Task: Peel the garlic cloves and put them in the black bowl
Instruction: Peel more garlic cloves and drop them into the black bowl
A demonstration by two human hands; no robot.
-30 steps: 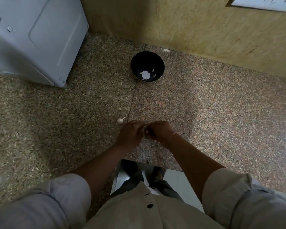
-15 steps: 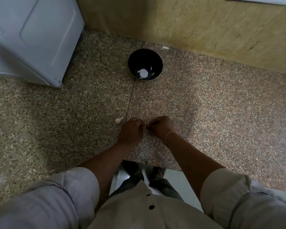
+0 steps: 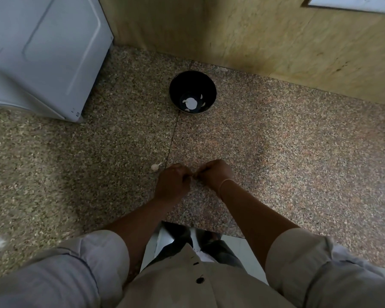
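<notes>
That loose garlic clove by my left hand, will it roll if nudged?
Probably a little: the garlic clove looks small and rounded, so it should skid or wobble on the smooth stone counter. Its pointed tail likely stops a long roll.

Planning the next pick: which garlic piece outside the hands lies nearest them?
The lone clove on the counter, just beside the left hand; the other pale pieces sit far off inside the black bowl.

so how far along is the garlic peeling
Done: pale peeled pieces lie in the round black bowl. In hand: left hand and right hand pinch a small item between them, probably a clove, mostly hidden. Left: one whitish garlic clove lies on the speckled stone counter.
</notes>
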